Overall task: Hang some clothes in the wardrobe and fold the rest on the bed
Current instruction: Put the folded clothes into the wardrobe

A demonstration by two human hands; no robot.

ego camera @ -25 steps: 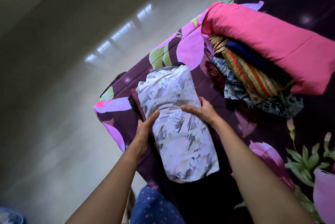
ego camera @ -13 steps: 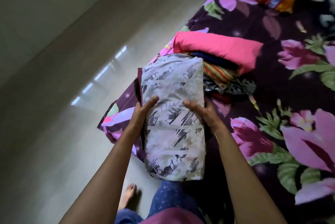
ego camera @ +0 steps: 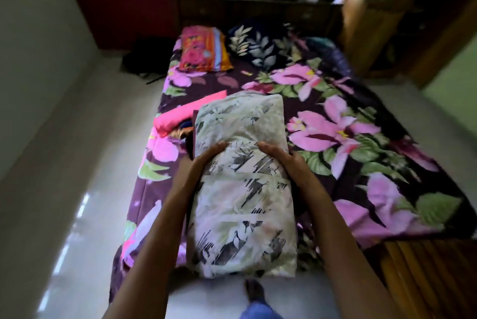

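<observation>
A bed [ego camera: 304,102] under a dark purple floral spread fills the middle of the view. A folded bundle of pale, leaf-printed cloth [ego camera: 245,215] is held over its near end, and its lower edge hangs past the mattress above the floor. Behind the bundle to the left is a folded pink cloth [ego camera: 188,115] on other clothes, and the left hand [ego camera: 201,161] and right hand [ego camera: 281,158] clamp the bundle's two sides, thumbs on top.
</observation>
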